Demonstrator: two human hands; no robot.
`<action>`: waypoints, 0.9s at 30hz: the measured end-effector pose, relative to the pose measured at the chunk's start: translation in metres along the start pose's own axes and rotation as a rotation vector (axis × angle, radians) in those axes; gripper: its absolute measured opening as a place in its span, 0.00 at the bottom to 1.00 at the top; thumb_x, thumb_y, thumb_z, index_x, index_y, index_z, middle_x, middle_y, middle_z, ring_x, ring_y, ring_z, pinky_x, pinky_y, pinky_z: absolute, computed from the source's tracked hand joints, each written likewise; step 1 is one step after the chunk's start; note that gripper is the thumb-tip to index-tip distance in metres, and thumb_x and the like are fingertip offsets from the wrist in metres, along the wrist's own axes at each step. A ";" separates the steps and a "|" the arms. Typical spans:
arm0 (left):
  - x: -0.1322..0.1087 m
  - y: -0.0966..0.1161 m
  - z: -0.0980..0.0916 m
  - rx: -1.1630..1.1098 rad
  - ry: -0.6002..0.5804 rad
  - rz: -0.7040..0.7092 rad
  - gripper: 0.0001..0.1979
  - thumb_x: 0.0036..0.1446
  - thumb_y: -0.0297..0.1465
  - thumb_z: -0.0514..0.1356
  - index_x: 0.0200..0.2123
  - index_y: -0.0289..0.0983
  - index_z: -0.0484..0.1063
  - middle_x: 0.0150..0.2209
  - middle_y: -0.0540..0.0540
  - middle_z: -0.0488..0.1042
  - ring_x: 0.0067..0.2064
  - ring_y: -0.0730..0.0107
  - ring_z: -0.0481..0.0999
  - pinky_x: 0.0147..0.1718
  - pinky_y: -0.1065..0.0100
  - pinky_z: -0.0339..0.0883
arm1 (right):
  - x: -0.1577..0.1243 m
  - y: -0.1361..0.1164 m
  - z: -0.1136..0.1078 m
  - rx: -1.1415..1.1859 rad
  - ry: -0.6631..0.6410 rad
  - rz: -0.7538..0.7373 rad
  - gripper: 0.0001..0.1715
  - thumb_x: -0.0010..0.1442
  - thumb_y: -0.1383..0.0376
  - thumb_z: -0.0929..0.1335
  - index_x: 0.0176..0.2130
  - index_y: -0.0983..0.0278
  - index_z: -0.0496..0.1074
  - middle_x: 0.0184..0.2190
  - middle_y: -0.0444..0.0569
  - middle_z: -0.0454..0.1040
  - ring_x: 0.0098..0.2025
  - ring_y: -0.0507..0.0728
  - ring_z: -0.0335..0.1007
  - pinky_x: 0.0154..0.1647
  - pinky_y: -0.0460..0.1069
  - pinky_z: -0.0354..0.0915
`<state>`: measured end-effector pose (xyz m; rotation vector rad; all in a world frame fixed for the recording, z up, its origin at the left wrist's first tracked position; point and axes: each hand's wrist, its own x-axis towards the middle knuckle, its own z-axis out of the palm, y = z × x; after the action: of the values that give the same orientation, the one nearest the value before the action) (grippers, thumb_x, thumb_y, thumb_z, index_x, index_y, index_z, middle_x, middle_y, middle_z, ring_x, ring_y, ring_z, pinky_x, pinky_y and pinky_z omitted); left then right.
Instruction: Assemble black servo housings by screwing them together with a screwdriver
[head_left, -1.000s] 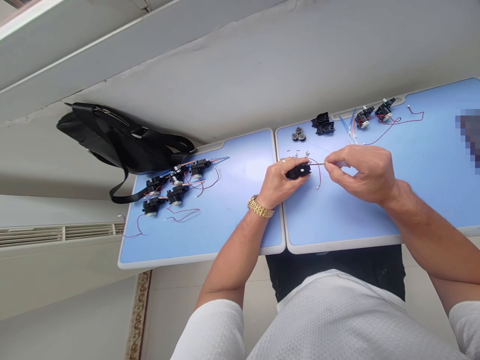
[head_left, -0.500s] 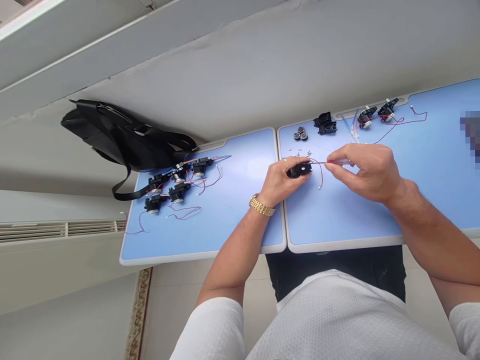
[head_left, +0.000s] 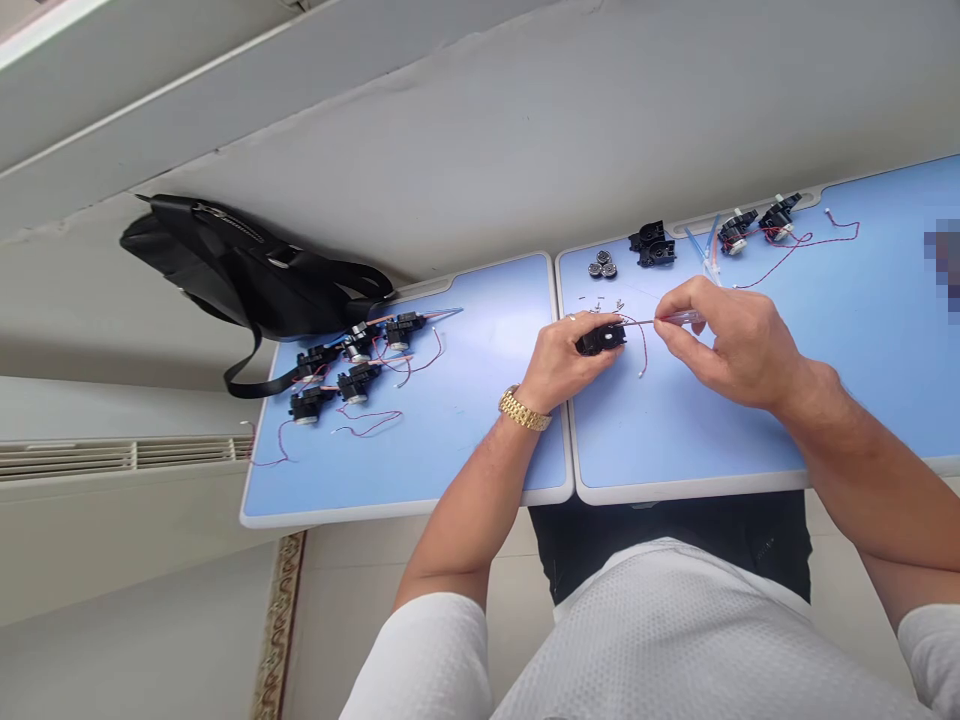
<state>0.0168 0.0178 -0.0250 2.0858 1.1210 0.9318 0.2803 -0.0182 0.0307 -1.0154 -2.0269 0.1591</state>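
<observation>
two blue tabletops [head_left: 480, 320], wired black motors [head_left: 355, 384]

Left hand [head_left: 566, 365] curled, right hand [head_left: 731, 345] pinching, just apart.

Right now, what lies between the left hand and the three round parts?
Tiny metal bits, probably screws, lie there, between the left hand and the round parts, in the head view.

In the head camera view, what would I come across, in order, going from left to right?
Black bag → wired black motors → gold wristwatch → left hand → black motor housing → slim screwdriver → right hand
</observation>
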 end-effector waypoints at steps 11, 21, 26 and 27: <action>0.000 0.001 -0.003 0.046 -0.027 -0.032 0.15 0.65 0.28 0.73 0.55 0.41 0.87 0.48 0.45 0.90 0.47 0.63 0.88 0.51 0.62 0.82 | -0.002 0.009 -0.001 -0.163 0.004 -0.013 0.17 0.82 0.53 0.69 0.42 0.58 0.78 0.28 0.42 0.84 0.26 0.56 0.80 0.28 0.52 0.65; 0.001 0.004 -0.001 0.083 -0.034 0.014 0.15 0.65 0.27 0.72 0.55 0.41 0.85 0.47 0.47 0.90 0.44 0.65 0.87 0.48 0.63 0.80 | -0.002 0.007 -0.001 -0.126 -0.014 0.065 0.14 0.81 0.56 0.68 0.40 0.55 0.76 0.28 0.41 0.83 0.25 0.55 0.75 0.30 0.52 0.69; 0.001 0.004 -0.001 0.082 -0.032 0.037 0.15 0.66 0.27 0.72 0.55 0.42 0.86 0.45 0.47 0.89 0.43 0.65 0.86 0.47 0.63 0.80 | -0.005 0.010 0.002 -0.146 0.057 0.067 0.21 0.82 0.48 0.69 0.40 0.57 0.78 0.25 0.42 0.82 0.24 0.56 0.77 0.26 0.52 0.64; 0.001 0.003 -0.001 0.083 -0.035 0.032 0.15 0.66 0.27 0.72 0.54 0.42 0.85 0.45 0.47 0.89 0.43 0.65 0.86 0.47 0.63 0.80 | -0.004 0.009 0.002 -0.114 0.051 0.071 0.18 0.81 0.50 0.69 0.43 0.57 0.79 0.28 0.43 0.84 0.26 0.57 0.80 0.27 0.52 0.67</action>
<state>0.0180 0.0171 -0.0215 2.1844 1.1295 0.8742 0.2855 -0.0145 0.0224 -1.1525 -1.9735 0.0549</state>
